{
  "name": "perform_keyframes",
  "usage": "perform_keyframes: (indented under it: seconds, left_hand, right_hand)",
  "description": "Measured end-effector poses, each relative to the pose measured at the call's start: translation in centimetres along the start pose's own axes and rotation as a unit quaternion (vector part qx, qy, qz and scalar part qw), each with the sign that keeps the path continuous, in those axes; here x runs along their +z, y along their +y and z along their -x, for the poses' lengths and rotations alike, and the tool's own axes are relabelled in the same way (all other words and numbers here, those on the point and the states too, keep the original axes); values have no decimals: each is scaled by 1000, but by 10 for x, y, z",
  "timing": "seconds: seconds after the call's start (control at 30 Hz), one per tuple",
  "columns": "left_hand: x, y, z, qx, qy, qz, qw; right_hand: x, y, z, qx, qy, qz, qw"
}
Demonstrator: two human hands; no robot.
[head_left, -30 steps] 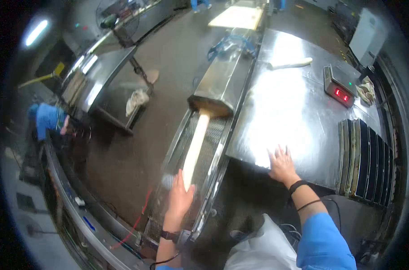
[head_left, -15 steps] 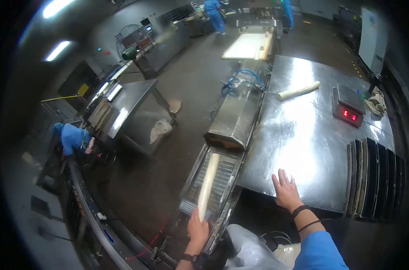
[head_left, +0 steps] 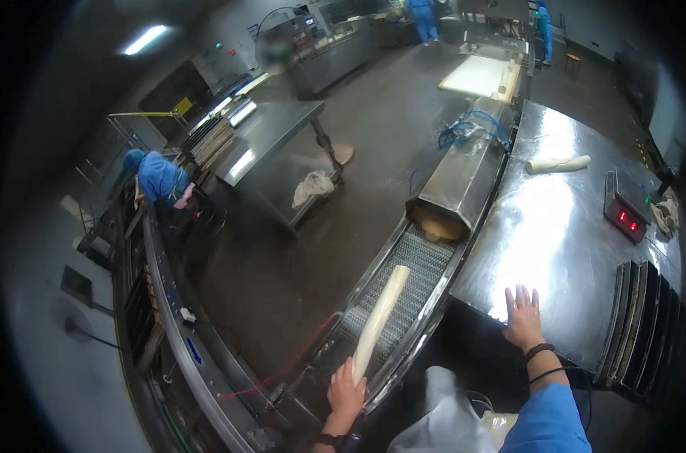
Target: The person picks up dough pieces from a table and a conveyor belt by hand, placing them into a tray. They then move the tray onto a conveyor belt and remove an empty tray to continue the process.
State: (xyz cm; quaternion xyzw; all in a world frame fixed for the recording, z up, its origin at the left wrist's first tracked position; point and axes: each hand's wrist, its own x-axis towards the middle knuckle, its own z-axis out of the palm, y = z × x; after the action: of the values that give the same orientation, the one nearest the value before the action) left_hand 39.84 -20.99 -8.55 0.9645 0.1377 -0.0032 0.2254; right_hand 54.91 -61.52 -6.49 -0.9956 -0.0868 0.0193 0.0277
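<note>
A long, pale dough roll (head_left: 381,317) lies lengthwise on the wire-mesh conveyor (head_left: 426,260). My left hand (head_left: 347,394) is closed round its near end. The roll's far end lies a short way from the opening of a steel housing (head_left: 464,177) that covers the belt. To the right, my right hand (head_left: 524,321) is spread flat on the front edge of the steel table (head_left: 501,249), with nothing in it. A second dough roll (head_left: 558,164) rests toward the back of that table.
A scale (head_left: 626,205) with a red display stands on the table's right side, near several dark curved trays (head_left: 637,328). Beyond the housing is a white belt (head_left: 479,75). A co-worker (head_left: 160,180) in blue bends over a line at left; others stand far back.
The view has turned left, so everything sits further right. A wider gap now shows between the held dough roll's far end and the housing. My right hand remains on the table.
</note>
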Motion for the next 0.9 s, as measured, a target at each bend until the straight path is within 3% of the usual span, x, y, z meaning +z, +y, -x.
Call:
perform_keyframes:
  seconds: [0.2,0.4,0.5,0.63,0.7,0.73,0.8,0.83,0.9]
  left_hand:
    - [-17,-10,9,0,-7,-35,999]
    - [-28,-4,48,-100,-16,-52,993]
    - [-47,27,58,-54,34,-113,992]
    - [-32,-11,91,-74,36,-142,986]
    - [-36,-13,92,-161,-3,-99,982]
    - [-35,-12,92,-163,-4,-98,982]
    - [-31,-14,92,-319,-2,97,943]
    - [-24,-13,100,-323,-1,102,941]
    - [-45,36,107,-321,82,207,921]
  right_hand:
    - [-16,2,-6,22,26,-16,999]
    - [-20,21,1,-2,25,-53,998]
    - [-28,30,-4,-10,6,-36,999]
    - [-33,44,-10,-30,5,-27,999]
    - [-39,47,-16,-28,-15,-43,999]
    - [-39,49,-17,-30,-16,-43,998]
    - [-36,49,-18,-27,-3,-53,998]
    - [-33,50,-18,-32,-4,-48,998]
    - [-27,49,-15,-32,10,-55,998]
